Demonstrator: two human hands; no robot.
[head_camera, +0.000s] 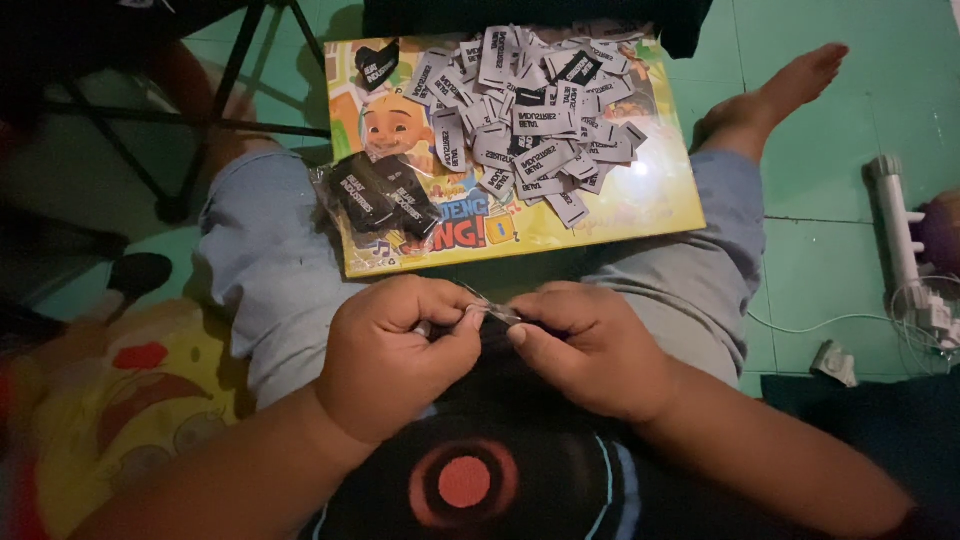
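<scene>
My left hand (395, 350) and right hand (590, 345) pinch one small clear bag (490, 308) between fingers, near the yellow board's (660, 200) edge.

Both hands, left (395, 345), right (590, 345), fingertips pinched together over lap.

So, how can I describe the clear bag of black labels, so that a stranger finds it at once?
Start at the yellow cartoon board lying across the person's knees. A loose grey heap of labels covers its upper middle; the clear bag of black labels lies at the board's left edge. It alone is a wrapped, dark, shiny bundle.
</scene>
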